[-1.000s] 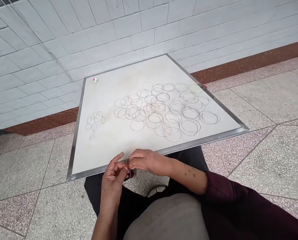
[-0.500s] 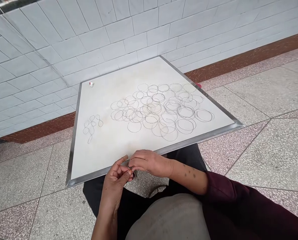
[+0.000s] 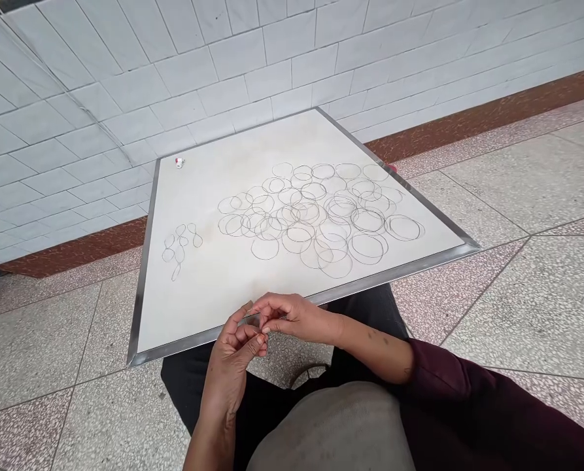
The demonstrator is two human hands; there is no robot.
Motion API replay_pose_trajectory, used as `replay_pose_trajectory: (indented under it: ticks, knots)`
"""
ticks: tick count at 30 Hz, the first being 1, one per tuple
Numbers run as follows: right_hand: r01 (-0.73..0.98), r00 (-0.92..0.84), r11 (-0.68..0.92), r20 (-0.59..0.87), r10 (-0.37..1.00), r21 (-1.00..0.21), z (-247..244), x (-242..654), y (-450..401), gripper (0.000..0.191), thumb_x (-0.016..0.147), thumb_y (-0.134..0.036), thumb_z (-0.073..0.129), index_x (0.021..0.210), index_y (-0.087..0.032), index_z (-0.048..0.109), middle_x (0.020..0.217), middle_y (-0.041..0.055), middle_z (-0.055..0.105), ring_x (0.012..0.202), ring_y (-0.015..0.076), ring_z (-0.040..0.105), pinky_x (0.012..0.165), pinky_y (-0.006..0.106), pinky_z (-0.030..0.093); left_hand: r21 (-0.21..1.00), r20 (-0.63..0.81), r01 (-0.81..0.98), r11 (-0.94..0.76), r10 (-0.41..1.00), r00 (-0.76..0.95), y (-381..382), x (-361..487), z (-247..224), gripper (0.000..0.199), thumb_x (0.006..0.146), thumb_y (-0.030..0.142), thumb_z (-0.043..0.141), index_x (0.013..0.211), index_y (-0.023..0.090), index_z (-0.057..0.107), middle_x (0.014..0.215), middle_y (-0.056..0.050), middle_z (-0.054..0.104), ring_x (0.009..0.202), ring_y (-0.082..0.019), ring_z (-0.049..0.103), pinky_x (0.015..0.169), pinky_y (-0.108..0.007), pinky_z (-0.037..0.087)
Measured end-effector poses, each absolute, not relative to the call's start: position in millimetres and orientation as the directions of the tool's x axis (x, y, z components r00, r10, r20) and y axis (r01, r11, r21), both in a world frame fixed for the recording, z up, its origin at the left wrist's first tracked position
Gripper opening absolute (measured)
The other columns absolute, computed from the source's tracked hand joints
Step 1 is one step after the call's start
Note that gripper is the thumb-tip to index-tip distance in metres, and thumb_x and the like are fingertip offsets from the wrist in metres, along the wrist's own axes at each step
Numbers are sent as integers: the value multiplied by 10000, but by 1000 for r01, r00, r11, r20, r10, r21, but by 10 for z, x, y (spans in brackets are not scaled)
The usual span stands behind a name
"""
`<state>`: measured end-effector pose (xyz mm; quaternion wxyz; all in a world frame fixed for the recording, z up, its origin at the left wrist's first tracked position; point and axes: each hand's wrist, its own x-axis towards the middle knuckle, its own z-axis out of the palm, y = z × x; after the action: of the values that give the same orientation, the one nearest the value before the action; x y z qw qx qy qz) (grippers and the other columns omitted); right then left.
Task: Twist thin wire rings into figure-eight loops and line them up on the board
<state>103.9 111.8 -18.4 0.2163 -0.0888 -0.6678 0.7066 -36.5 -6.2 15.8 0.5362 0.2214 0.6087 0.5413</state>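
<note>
Left hand [image 3: 240,347] and right hand [image 3: 289,319] both pinch a wire [image 3: 261,325]; rings [image 3: 316,216] lie on the counter [image 3: 208,288] at their one o'clock.

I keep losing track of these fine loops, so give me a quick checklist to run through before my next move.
1. Left hand pinching, thumb against finger: ok.
2. Right hand close by: ok, its fingertips meet the left hand's at the near edge of the table.
3. Thin strand shaped properly: cannot tell, too fine and mostly hidden by the fingers.
4. Large rings lying separately: not ok, many overlap.
5. Small loops apart from the large rings: ok, grouped on the left side.
6. Small red-and-white item away from the hands: ok, at the far left corner.
</note>
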Motion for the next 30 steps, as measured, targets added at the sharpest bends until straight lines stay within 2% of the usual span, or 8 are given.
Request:
replay_pose_trajectory:
  ticks: [9,14,20,27,30]
  knots:
    - [-143,-883,47,148,445,-989,-219,1021,1114,362,883,-202,636,1239,-255,597,850,-22,640,752,105,594,711,245,482,898,-409,-315,306,846,-342,-80,-377,123,645,684,304,817,1288,239,600,758,4,682,645,-120,591,648,-264,492]
    - [-166,-850,135,211,482,-977,-142,1010,1087,310,925,-228,583,1232,-248,623,1034,35,679,885,131,625,780,279,507,897,-410,-318,307,846,-341,-83,-373,139,615,683,302,813,1260,218,618,733,-4,682,666,-135,608,643,-259,495]
    - [-179,-850,37,173,498,-983,-79,992,1038,262,935,-214,553,1183,-219,640,1112,51,683,869,119,645,747,256,521,880,-415,-381,283,848,-330,-97,-356,123,579,667,281,825,1207,197,634,729,1,675,634,-122,596,619,-246,498]
    - [-170,-860,84,189,473,-982,-56,963,995,281,945,-227,541,1215,-232,620,977,25,674,820,118,629,728,257,516,879,-399,-402,256,856,-327,-113,-365,143,483,672,242,819,1120,183,649,683,21,656,579,-101,574,586,-230,487]
    - [-161,-826,78,178,535,-984,-112,929,939,302,949,-253,539,1249,-231,562,917,6,635,779,112,604,719,264,506,881,-385,-421,216,845,-372,-113,-387,150,460,686,215,807,1116,190,645,676,36,650,563,-87,569,589,-217,473]
